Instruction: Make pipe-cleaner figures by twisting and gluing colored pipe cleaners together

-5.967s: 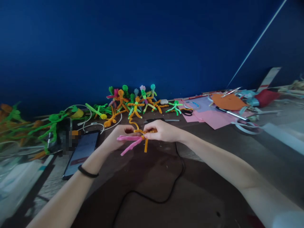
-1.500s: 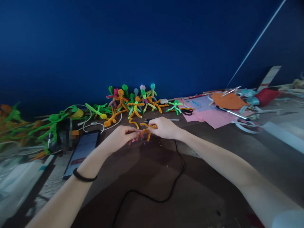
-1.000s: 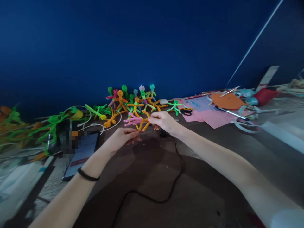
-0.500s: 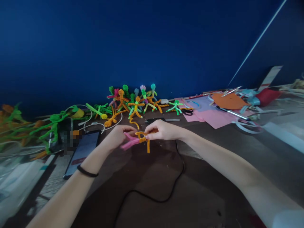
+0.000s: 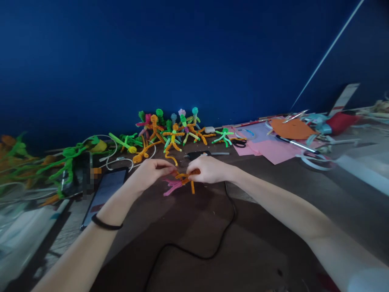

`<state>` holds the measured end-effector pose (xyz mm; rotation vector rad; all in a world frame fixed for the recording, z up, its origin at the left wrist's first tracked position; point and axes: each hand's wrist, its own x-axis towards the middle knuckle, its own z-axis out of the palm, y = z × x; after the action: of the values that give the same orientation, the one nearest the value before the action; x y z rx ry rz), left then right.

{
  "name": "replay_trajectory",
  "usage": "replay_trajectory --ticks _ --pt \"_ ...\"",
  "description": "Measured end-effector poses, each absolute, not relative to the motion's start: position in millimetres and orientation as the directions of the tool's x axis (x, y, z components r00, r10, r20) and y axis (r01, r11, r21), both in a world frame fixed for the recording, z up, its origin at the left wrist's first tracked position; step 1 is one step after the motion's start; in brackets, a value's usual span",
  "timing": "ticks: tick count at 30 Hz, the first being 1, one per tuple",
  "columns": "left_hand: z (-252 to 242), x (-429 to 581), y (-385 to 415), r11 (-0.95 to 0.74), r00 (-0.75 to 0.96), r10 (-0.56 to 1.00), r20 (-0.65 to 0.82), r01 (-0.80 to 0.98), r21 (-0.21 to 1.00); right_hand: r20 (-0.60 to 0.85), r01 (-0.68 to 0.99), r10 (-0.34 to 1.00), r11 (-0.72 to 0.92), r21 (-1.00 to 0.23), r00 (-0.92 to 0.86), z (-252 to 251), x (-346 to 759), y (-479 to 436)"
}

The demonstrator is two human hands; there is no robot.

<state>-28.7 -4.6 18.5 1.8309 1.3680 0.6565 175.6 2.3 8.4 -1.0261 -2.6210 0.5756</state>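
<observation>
Between my hands is a small pipe-cleaner figure (image 5: 174, 185) with pink legs pointing left and an orange upper part, held above the dark table (image 5: 194, 227). My right hand (image 5: 207, 169) is closed around its orange end, and one orange strand hangs down below the fingers. With thumb and fingertips together, my left hand (image 5: 154, 172) pinches an orange strand at the figure's upper side. The fingertips hide part of the orange windings.
Several finished pipe-cleaner figures (image 5: 173, 140) stand against the blue wall (image 5: 182, 56). Left lie a phone (image 5: 105, 194) and green pipe-cleaner pieces (image 5: 69, 160). A black cable (image 5: 200, 256) crosses the table. Scissors (image 5: 239, 143), pink paper (image 5: 279, 152) and an orange sheet (image 5: 291, 129) lie right.
My left hand has moved slightly right and now pinches an orange strand by the figure. The pink legs have shifted right and spread. My right hand keeps its hold.
</observation>
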Motion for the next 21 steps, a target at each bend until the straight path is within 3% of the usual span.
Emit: replay_trajectory --ticks 5,11,21 --pt "20 -24 -8 -0.172 0.237 0.969 0.072 0.431 0.886 0.145 0.651 0.798 0.569 -0.502 -0.586 4 175 7" --pt "16 -23 -6 -0.189 0.129 0.981 0.144 0.485 0.854 0.126 0.618 0.86 0.449 -0.646 -0.494 3 176 13" --pt "20 -6 -25 -0.266 0.234 0.958 0.168 0.499 0.825 0.189 0.578 0.87 0.45 -0.681 -0.455 2 172 12"
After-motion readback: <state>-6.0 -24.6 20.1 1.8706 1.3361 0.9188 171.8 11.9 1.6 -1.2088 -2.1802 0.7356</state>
